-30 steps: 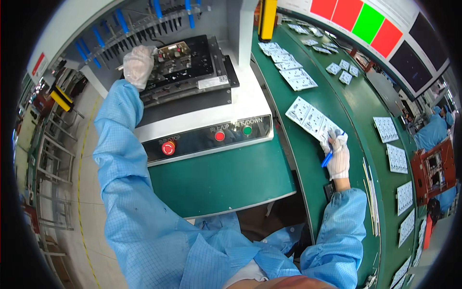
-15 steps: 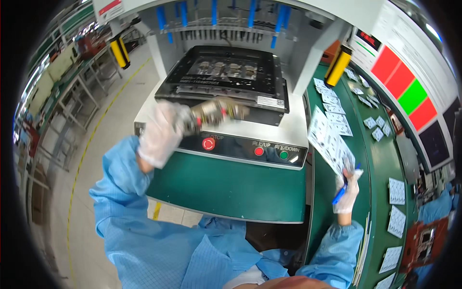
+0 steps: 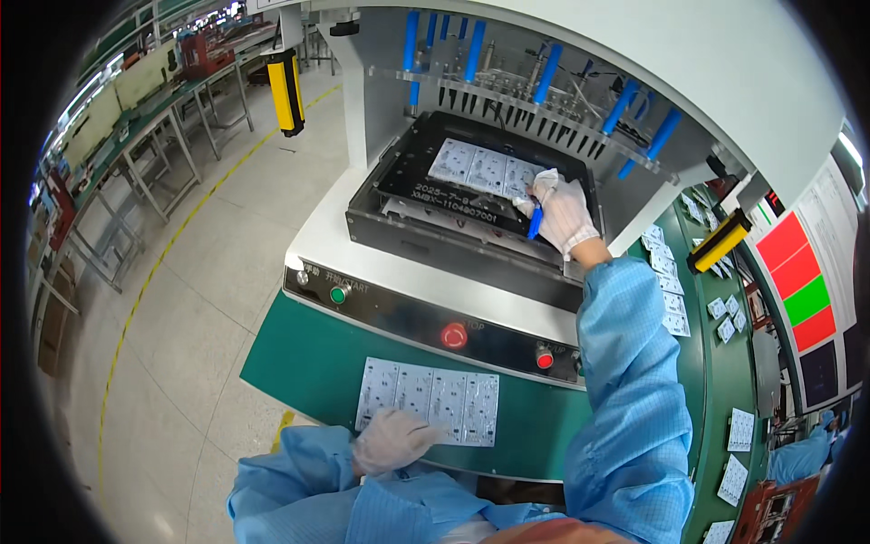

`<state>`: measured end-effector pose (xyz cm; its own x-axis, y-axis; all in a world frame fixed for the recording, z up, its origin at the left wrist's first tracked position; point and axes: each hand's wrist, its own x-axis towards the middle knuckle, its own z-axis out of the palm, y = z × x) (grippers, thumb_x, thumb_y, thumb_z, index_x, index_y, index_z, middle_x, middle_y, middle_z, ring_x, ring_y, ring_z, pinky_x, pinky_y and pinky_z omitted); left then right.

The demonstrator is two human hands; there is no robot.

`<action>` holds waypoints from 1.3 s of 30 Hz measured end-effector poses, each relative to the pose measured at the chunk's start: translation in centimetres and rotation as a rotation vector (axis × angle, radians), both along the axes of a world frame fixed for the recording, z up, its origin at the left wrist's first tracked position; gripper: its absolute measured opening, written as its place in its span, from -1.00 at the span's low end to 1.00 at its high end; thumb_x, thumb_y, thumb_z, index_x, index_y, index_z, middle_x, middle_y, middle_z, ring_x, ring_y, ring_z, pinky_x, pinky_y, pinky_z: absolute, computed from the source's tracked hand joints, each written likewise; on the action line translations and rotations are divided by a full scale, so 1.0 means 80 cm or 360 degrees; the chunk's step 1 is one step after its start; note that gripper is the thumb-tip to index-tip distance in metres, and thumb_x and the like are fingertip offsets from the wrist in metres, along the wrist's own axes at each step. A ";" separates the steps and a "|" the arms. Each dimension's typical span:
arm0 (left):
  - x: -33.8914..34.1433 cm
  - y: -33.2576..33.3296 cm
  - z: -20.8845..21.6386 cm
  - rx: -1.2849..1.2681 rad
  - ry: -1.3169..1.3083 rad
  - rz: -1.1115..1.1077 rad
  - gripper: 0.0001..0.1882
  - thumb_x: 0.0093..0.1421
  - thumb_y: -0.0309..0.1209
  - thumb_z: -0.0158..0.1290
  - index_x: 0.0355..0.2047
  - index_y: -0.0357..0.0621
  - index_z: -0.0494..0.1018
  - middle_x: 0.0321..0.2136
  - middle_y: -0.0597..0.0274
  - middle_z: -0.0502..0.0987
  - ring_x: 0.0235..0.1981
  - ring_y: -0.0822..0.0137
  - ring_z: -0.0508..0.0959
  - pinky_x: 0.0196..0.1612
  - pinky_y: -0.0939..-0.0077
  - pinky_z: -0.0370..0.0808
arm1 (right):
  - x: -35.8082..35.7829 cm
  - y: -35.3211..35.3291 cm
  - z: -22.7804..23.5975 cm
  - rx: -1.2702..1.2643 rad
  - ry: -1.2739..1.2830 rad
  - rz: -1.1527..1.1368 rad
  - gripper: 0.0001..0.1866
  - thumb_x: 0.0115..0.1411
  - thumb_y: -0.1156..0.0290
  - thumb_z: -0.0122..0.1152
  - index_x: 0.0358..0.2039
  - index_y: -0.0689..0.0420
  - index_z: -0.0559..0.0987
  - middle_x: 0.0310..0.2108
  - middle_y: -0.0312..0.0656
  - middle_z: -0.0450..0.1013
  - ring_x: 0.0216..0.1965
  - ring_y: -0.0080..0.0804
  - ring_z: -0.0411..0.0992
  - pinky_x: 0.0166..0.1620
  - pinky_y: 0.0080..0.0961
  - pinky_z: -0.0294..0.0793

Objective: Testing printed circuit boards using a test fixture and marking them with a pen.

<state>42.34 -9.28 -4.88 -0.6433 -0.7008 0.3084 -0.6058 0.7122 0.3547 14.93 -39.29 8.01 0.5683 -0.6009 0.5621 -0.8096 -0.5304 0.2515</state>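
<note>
A white circuit board panel (image 3: 478, 170) lies in the black test fixture (image 3: 412, 168) inside the machine. My right hand (image 3: 564, 216), in a pale glove, reaches to the panel's right end, touching it with the fingers. A blue pen (image 3: 535, 222) is held in that same hand, pointing downward. On the green table in front of me rests a second white circuit board panel (image 3: 449, 399) made of several joined sections. My gloved left hand (image 3: 394, 442) is closed over its near left edge; the fingertips are slightly blurred.
Blue posts (image 3: 546, 74) and a clear plate hang above the fixture. The machine's front strip carries a red stop button (image 3: 454, 335) and a green button (image 3: 339, 295). Yellow-black side bars (image 3: 285, 93) flank the opening. More white boards (image 3: 666, 281) lie on the right bench.
The right hand has moved from the right bench to the fixture, where a white panel now lies. My left hand has come down to the table's panel. The view has shifted.
</note>
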 end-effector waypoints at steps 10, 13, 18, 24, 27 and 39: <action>0.081 -0.198 -0.001 -0.0655 0.0265 0.1273 -0.57 0.19 -0.42 -0.06 0.09 -0.11 0.32 0.06 0.03 0.35 0.20 -0.09 0.21 0.24 -0.06 0.10 | 0.046 -0.040 -0.006 0.0359 -0.0573 -0.0082 -0.59 0.26 0.06 -0.08 -0.43 0.18 0.50 -0.43 0.11 0.47 -0.41 0.06 0.50 -0.25 -0.13 0.49; 0.084 -0.211 -0.011 -0.0608 0.0167 0.1172 -0.58 0.20 -0.44 -0.10 0.10 -0.13 0.32 0.07 0.05 0.34 0.19 -0.09 0.22 0.26 -0.11 0.05 | 0.056 -0.034 -0.023 0.0393 -0.0265 -0.0028 -0.64 0.26 0.08 -0.06 -0.35 0.15 0.47 -0.50 0.12 0.46 -0.46 0.07 0.48 -0.31 -0.09 0.45; 0.089 -0.206 -0.007 -0.0508 0.0055 0.1155 -0.57 0.20 -0.44 -0.12 0.10 -0.16 0.31 0.09 0.04 0.33 0.20 -0.09 0.20 0.26 -0.07 0.06 | 0.066 -0.041 -0.021 0.0318 -0.0322 0.0043 -0.64 0.27 0.11 -0.03 -0.35 0.20 0.45 -0.52 0.20 0.43 -0.45 0.14 0.45 -0.39 -0.11 0.43; 0.092 -0.190 -0.029 -0.0326 0.0411 0.1216 -0.51 0.18 -0.57 -0.15 0.16 -0.27 0.20 0.17 -0.12 0.21 0.25 -0.07 0.13 0.30 0.16 0.06 | 0.041 0.038 -0.007 -0.0281 -0.0993 -0.0114 -0.74 0.22 0.27 0.12 -0.48 0.21 0.44 -0.55 0.13 0.35 -0.51 0.01 0.42 -0.44 -0.25 0.37; 0.105 -0.173 -0.042 -0.0176 0.0397 0.1208 -0.47 0.23 -0.57 -0.19 0.23 -0.30 0.11 0.26 -0.08 0.10 0.31 0.01 0.05 0.32 0.24 0.01 | -0.020 0.179 -0.044 -0.0015 -0.1632 -0.0126 -0.71 0.30 0.23 -0.01 -0.36 0.22 0.46 -0.52 -0.11 0.35 -0.52 -0.30 0.37 -0.44 -0.43 0.36; 0.119 -0.165 -0.051 -0.0537 0.0364 0.1120 -0.63 0.36 -0.37 -0.29 0.03 -0.25 0.39 0.07 -0.02 0.41 0.17 -0.01 0.33 0.13 0.25 0.32 | -0.045 0.332 -0.221 0.0022 -0.3233 -0.0525 -0.53 0.37 0.24 -0.11 0.11 0.37 0.26 -0.44 -0.42 0.28 -0.42 -0.65 0.23 -0.34 -0.66 0.30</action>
<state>51.82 -22.49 -8.93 0.0176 -0.7635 0.6455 -0.8900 0.2823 0.3581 11.36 -12.70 -9.66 -0.8364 -0.5370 0.1098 0.0891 -0.3309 -0.9395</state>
